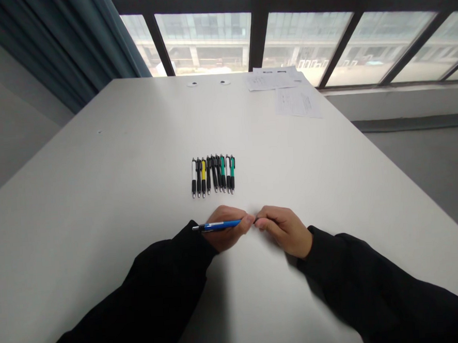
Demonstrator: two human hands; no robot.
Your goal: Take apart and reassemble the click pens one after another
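Observation:
A blue pen lies across my left hand, its silver-tipped end pointing left over the wrist. Thumb and fingers of that hand pinch it near its right end. My right hand is closed, with thumb and index finger pinched around the dark right end of the pen; what exactly sits between those fingertips is mostly hidden. Beyond both hands, a row of several click pens lies side by side on the table, among them a yellow pen, a green pen and a white pen.
The white table reaches back to a window. Printed paper sheets lie at its far right corner. Two oval fittings, a left one and a right one, sit near the far edge. A blue-grey curtain hangs at the left.

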